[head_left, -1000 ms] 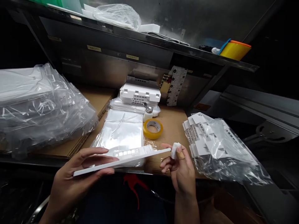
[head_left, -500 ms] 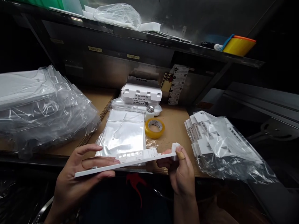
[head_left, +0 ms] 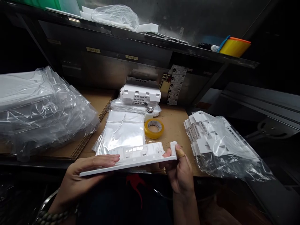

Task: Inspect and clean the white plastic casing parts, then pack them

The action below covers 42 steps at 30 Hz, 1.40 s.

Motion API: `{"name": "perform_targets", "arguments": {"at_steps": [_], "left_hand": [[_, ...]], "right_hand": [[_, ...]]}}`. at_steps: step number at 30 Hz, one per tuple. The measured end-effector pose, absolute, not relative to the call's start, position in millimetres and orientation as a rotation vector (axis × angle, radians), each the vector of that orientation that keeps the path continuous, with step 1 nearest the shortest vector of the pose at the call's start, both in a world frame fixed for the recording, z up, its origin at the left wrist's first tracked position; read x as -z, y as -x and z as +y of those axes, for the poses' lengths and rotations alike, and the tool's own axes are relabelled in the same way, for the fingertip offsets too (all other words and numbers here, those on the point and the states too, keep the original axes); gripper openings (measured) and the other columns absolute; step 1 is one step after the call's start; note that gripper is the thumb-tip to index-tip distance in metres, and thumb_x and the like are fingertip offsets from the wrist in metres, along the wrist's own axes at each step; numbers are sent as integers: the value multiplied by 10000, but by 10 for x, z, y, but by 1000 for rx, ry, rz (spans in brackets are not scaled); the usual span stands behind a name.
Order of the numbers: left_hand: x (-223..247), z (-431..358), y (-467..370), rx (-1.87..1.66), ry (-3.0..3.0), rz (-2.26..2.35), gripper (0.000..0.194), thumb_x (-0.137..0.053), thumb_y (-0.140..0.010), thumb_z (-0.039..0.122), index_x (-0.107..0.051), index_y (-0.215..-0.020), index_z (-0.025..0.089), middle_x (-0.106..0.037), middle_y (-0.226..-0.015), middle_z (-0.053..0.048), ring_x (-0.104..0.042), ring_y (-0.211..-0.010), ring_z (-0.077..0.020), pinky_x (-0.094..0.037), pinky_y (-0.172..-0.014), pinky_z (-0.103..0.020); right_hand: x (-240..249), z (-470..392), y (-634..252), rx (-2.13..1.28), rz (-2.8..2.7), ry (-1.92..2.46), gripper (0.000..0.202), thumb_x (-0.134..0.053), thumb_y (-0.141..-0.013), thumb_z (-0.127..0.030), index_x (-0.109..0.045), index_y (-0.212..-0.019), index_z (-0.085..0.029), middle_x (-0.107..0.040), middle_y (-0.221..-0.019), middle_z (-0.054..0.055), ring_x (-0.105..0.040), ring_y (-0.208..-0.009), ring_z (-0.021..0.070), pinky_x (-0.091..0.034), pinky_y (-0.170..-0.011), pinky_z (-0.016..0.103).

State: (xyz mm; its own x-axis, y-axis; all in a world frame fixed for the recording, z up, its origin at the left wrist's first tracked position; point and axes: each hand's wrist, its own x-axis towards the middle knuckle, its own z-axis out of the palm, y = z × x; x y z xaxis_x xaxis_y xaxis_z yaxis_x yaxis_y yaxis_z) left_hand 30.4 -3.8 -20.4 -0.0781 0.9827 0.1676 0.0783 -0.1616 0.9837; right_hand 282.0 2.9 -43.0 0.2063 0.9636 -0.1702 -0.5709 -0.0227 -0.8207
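- Panel (head_left: 140, 160): hangs between both hands, over the front edge of the tabletop (head_left: 174, 128), tilted, with the right end higher and the slotted side facing up.
- Left hand (head_left: 82, 175): grips the panel's left end, fingers flat on top, thumb underneath.
- Right hand (head_left: 181, 176): pinches a wad (head_left: 173, 148) at the panel's right end, fingertips touching the panel.
- Clear bags (head_left: 127, 129): lie flat in a stack just beyond the panel.
- Tape (head_left: 154, 134): rests on its side, just right of the clear bags.
- Bottle (head_left: 149, 115): stands just behind the tape, metal lid flipped open.
- White housing (head_left: 140, 93): sits on plastic behind the clear bags.
- Left pile (head_left: 47, 109) and right pile (head_left: 217, 140): flank the middle, both wrapped in plastic.
- Yellow cup (head_left: 234, 48): rests on the shelf (head_left: 187, 48) above, toward the right.
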Motion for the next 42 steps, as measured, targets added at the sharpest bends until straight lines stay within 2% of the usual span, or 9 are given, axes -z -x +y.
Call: {"name": "perform_targets", "arguments": {"at_steps": [3,7,11,15,18,24,31,37,42], "left_hand": [[392,22,-260,-1422,-1452,1244,131,-937,-651,291,-827,-721,288,-816,-772,-49,-775,-759,-239,-638,-765,-272],[589,-22,-246,-1613,-1701,1208,164,-836,-785,180,-818,-899,296,-829,-941,22,-783,-882,-215,-625,-868,-293],[543,-104,-285,-1650,-2023,1166,311,-804,-805,74,-782,-1044,273,-814,-1011,55,-768,-949,-189,-593,-949,-293],[448,-146,-302,-1637,-2228,1107,279,-759,-854,119,-764,-1100,252,-806,-1029,51,-756,-971,-196,-592,-939,-313],[446,-175,-301,-1640,-2236,1149,239,-740,-875,160,-768,-1090,260,-805,-1029,50,-749,-978,-199,-584,-939,-313],[497,-197,-278,-1559,-2262,1146,333,-702,-880,136,-752,-1164,302,-800,-1076,68,-746,-1001,-189,-561,-998,-295],[507,-174,-268,-1570,-2277,1165,240,-709,-890,212,-764,-1113,280,-812,-1029,48,-748,-1001,-206,-582,-940,-317],[486,-109,-243,-1482,-2322,1028,376,-682,-869,96,-729,-1196,275,-802,-1080,54,-746,-1018,-186,-557,-1024,-323],[508,-127,-231,-1623,-2254,1133,299,-713,-861,109,-757,-1105,276,-804,-1001,68,-746,-975,-179,-574,-975,-319]], "right_hand": [[447,98,-2831,-1328,-507,896,352,-736,-876,-528,-685,-815,-186,-735,-743,15,-715,-556,161,-589,-479,241],[467,100,-2820,-1001,-667,993,274,-712,-918,-476,-656,-1066,-252,-723,-1032,6,-727,-608,140,-582,-479,242],[436,-19,-2718,-453,-1025,1133,123,-735,-922,-275,-715,-1040,-248,-639,-1004,6,-681,-743,123,-590,-664,272],[360,-63,-2549,-241,-1359,1117,180,-730,-896,-120,-733,-1039,-228,-625,-987,26,-645,-898,149,-554,-747,271],[315,-79,-2401,-200,-1407,1117,185,-717,-889,-71,-720,-1023,-198,-616,-944,23,-623,-824,118,-535,-713,238],[283,-186,-2186,-253,-1511,988,216,-721,-866,-34,-726,-1039,-164,-653,-901,21,-633,-706,79,-549,-670,192],[342,66,-2473,-150,-1372,1176,146,-706,-890,-64,-755,-961,-182,-637,-893,26,-616,-762,110,-532,-698,233],[288,-123,-2223,-313,-1548,1006,188,-699,-871,-39,-747,-1004,-162,-650,-856,20,-619,-681,92,-534,-639,209],[380,154,-2620,-176,-1428,1205,81,-718,-899,-133,-769,-940,-180,-663,-857,23,-634,-732,120,-542,-675,246]]}}
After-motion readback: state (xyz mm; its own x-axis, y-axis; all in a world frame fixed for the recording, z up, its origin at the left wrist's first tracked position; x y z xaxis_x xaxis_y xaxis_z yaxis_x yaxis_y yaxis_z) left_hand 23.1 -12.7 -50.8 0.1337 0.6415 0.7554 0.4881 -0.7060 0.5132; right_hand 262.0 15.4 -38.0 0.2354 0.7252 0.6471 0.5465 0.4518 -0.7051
